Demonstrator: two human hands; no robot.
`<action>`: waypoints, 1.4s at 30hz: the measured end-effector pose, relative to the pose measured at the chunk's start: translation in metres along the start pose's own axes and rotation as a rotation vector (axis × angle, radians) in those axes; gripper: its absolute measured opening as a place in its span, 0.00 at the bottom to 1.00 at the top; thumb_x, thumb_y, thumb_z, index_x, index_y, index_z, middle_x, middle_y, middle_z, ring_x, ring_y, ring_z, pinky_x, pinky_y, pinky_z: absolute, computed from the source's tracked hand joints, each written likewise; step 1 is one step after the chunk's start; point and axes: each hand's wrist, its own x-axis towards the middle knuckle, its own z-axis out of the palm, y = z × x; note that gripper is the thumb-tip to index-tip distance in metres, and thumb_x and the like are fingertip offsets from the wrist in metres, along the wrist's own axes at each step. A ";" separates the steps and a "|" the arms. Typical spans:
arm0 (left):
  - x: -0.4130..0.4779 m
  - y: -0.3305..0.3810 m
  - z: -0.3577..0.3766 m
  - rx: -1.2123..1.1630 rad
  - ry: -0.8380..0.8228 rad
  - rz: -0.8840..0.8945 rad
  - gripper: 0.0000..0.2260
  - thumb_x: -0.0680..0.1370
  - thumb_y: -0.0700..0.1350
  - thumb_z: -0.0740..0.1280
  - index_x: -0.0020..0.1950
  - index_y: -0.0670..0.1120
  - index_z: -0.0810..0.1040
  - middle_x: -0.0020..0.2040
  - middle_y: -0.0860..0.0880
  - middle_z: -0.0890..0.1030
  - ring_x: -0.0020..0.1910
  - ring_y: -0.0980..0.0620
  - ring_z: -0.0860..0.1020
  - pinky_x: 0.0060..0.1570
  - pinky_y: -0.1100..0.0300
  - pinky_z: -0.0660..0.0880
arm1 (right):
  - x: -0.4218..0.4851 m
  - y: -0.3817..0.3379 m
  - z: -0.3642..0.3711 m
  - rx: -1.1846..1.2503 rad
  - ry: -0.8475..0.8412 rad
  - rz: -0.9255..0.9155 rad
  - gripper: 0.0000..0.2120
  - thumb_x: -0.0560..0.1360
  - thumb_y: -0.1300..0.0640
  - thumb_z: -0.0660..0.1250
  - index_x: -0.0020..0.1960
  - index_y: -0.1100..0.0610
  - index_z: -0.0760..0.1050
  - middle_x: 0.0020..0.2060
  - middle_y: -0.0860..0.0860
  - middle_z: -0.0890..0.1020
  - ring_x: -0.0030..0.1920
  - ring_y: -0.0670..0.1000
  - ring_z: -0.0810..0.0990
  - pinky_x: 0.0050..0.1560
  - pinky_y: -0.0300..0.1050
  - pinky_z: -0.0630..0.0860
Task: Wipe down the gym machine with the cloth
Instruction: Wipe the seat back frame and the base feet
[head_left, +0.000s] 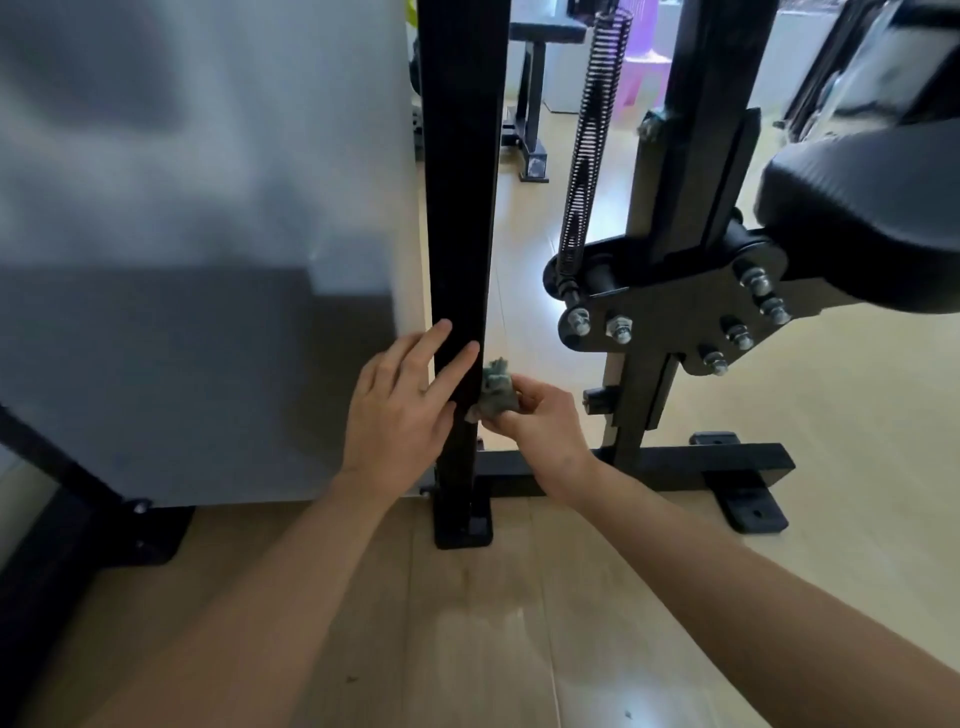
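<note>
A black upright post (460, 208) of the gym machine rises through the middle of the view from a foot plate (463, 527) on the floor. My left hand (400, 410) lies flat against the post's lower left side, fingers straight. My right hand (540, 421) grips a crumpled grey-green cloth (497, 392) and holds it against the post's right edge, low down. A black base bar (675, 465) runs right from the post.
A grey panel (197, 249) stands at the left. Right of the post are a coil spring (589, 145), a bolted black bracket (675, 317) and a black padded seat (862, 218). Another black stand (530, 104) sits behind. The floor is light wood.
</note>
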 end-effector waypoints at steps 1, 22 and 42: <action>0.002 -0.001 -0.003 -0.037 -0.008 -0.004 0.29 0.72 0.43 0.76 0.73 0.49 0.75 0.75 0.44 0.70 0.70 0.42 0.68 0.66 0.46 0.71 | -0.002 -0.006 -0.001 -0.027 0.011 -0.020 0.20 0.74 0.74 0.66 0.60 0.57 0.82 0.50 0.53 0.87 0.53 0.51 0.86 0.53 0.44 0.82; 0.077 0.046 -0.076 -0.901 0.054 -0.818 0.08 0.75 0.42 0.77 0.49 0.54 0.83 0.38 0.59 0.84 0.38 0.59 0.82 0.42 0.63 0.80 | -0.015 -0.113 0.017 -0.092 0.176 -0.276 0.06 0.78 0.58 0.71 0.49 0.47 0.84 0.41 0.49 0.87 0.45 0.50 0.86 0.53 0.55 0.83; 0.237 0.023 -0.189 -0.799 0.431 -0.641 0.08 0.75 0.41 0.75 0.47 0.55 0.84 0.39 0.61 0.83 0.39 0.58 0.82 0.42 0.63 0.80 | 0.009 -0.286 0.022 -0.157 0.360 -0.808 0.15 0.75 0.65 0.72 0.60 0.55 0.80 0.53 0.47 0.81 0.51 0.42 0.81 0.51 0.33 0.78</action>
